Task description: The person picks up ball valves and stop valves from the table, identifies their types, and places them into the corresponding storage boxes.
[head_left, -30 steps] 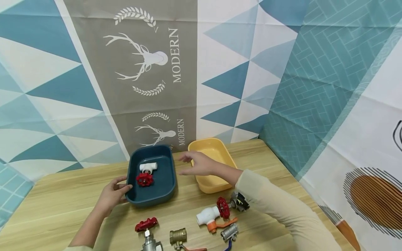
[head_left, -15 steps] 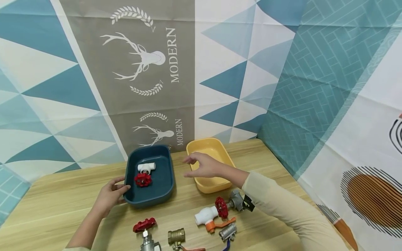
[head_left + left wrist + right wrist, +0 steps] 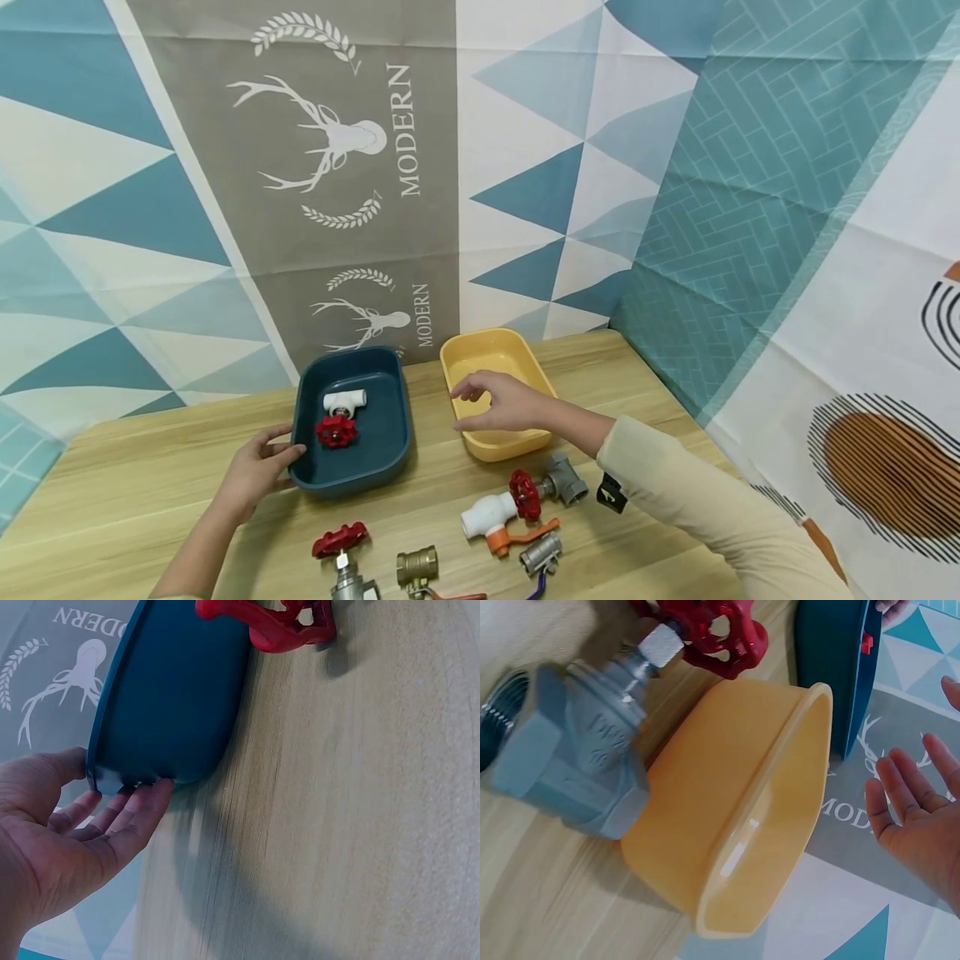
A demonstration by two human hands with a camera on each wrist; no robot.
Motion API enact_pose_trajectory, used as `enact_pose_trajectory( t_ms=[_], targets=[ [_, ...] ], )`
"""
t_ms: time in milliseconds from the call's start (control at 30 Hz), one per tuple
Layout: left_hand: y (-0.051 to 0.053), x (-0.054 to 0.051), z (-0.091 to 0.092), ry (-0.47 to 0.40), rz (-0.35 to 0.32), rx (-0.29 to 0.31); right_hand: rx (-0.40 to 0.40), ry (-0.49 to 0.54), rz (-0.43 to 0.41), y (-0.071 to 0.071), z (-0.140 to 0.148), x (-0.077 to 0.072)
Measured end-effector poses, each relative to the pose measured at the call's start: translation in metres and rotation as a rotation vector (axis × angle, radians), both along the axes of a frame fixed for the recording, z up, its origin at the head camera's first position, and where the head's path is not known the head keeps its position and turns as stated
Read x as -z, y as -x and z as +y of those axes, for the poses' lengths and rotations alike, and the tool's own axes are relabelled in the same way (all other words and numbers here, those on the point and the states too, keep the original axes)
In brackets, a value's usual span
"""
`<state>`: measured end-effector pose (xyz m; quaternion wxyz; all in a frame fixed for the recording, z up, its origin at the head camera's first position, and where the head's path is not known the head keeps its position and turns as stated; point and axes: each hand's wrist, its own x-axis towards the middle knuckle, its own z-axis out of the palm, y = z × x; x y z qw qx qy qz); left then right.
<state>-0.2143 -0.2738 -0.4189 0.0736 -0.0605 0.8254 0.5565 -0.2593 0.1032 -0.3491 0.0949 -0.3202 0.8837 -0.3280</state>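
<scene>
My left hand (image 3: 255,471) holds the near left side of a dark blue bin (image 3: 386,425). Its thumb lies over the rim, and in the left wrist view the fingertips (image 3: 161,784) press the outer wall. Inside that bin lies a white valve (image 3: 345,401) with a red handwheel (image 3: 336,431). Over the yellow bin (image 3: 480,343) hovers my right hand (image 3: 506,404), thumb and fingers spread apart around nothing. The right wrist view shows this hand (image 3: 922,825) clear of the yellow bin's rim.
Several valves lie on the wooden table: a red-wheeled metal one (image 3: 348,575), a brass one (image 3: 417,565), a white one with an orange handle (image 3: 487,514), a silver one with a blue handle (image 3: 542,552), and a grey one (image 3: 564,481). A patterned cloth wall (image 3: 517,167) stands behind both bins.
My right hand has moved right and slightly nearer, from the yellow bin's left edge to over its middle. The left hand stays on the blue bin. The head view has shifted slightly.
</scene>
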Motion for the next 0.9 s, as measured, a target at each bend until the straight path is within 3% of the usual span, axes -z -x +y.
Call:
enact_pose_trajectory(
  t_ms=[900],
  targets=[
    [-0.001,0.002,-0.001,0.004,0.014,0.022,0.019,0.033,-0.074,-0.020,0.049,0.019]
  ],
)
